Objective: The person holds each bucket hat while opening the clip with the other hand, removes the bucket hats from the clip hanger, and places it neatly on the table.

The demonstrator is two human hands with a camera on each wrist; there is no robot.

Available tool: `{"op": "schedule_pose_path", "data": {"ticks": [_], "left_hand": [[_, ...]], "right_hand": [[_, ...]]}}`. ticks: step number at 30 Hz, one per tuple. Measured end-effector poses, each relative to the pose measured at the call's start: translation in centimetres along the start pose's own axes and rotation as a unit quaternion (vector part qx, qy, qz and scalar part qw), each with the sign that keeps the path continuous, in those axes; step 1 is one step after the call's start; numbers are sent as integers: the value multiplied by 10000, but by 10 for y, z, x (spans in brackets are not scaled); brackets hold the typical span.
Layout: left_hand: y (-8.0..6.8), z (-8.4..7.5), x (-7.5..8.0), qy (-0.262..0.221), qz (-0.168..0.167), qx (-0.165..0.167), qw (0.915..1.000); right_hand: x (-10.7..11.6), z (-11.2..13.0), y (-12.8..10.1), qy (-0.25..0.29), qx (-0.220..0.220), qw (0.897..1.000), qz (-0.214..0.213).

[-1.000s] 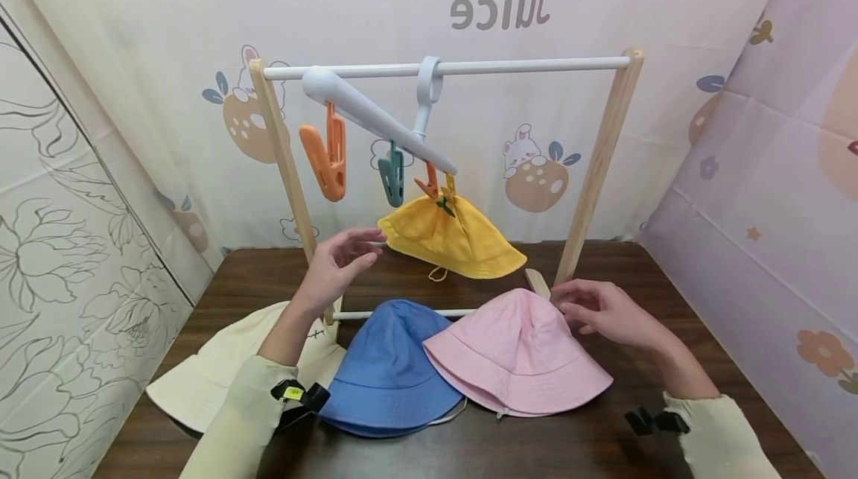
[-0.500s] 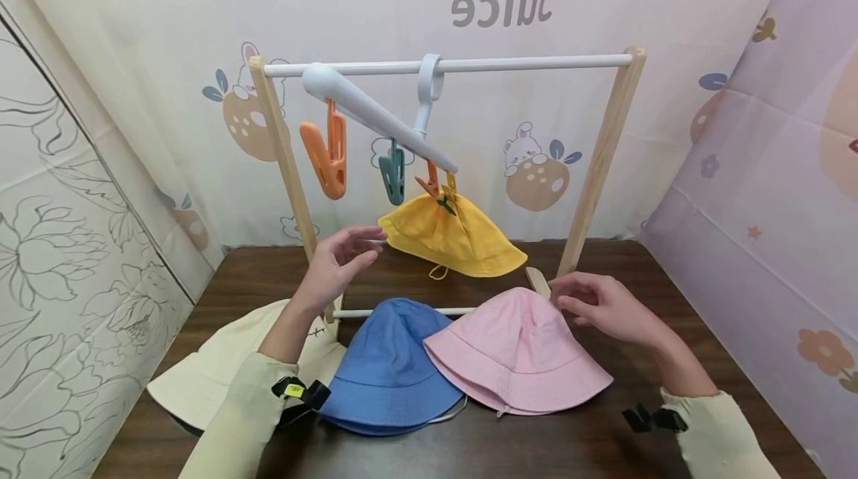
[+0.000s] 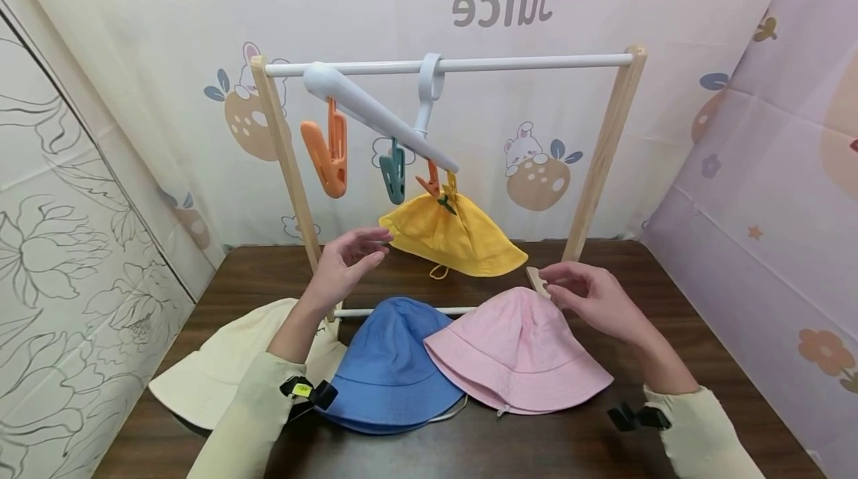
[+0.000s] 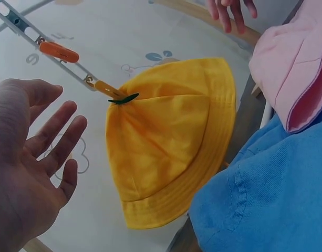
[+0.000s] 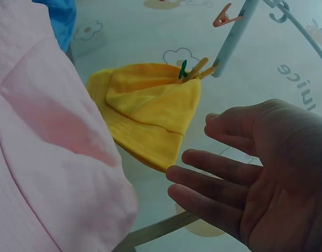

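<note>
Hands (image 3: pixel 345 263) (image 3: pixel 590 299) near yellow hat (image 3: pixel 452 237)

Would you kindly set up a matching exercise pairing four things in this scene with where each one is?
Things:
1. yellow hat
2. pink hat
3. blue hat
4. hanger

Places:
A. hooked on the white rail
B. on the table, between the cream hat and the pink hat
C. clipped up, hanging under the hanger
D. on the table, under the right hand

Pairs: 1-C, 2-D, 3-B, 4-A
</note>
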State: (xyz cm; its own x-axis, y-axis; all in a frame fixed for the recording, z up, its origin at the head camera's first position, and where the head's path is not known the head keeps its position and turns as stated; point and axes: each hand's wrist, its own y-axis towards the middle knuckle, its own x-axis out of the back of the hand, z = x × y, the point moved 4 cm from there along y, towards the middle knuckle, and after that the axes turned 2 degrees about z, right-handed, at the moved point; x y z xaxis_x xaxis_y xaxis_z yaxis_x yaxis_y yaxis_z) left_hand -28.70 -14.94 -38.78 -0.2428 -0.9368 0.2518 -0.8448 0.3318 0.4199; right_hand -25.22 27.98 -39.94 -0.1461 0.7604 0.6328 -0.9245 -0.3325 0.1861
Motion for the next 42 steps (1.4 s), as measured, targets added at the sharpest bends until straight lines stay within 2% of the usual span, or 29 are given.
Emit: {"op": "schedule_pose_path", "data": {"ticks": [12, 19, 27, 34, 42], "left_hand": [[4, -1, -5, 24, -77, 53, 10000], [7, -2, -7, 34, -146, 23, 9999], [11, -4, -11, 31, -183, -30, 9998], [13, -6, -15, -14, -171, 2, 9999], [17, -9, -18, -62, -156, 44, 9998]], "right_hand": [[-5, 9, 5, -89, 299, 9987, -410], [-9, 14, 8, -152, 63, 9983, -562], [-13, 18, 11, -9, 224, 9960, -862], [-15, 23, 14, -253, 98, 9952, -936], [-15, 29, 19, -213, 57, 9938, -1088]]}}
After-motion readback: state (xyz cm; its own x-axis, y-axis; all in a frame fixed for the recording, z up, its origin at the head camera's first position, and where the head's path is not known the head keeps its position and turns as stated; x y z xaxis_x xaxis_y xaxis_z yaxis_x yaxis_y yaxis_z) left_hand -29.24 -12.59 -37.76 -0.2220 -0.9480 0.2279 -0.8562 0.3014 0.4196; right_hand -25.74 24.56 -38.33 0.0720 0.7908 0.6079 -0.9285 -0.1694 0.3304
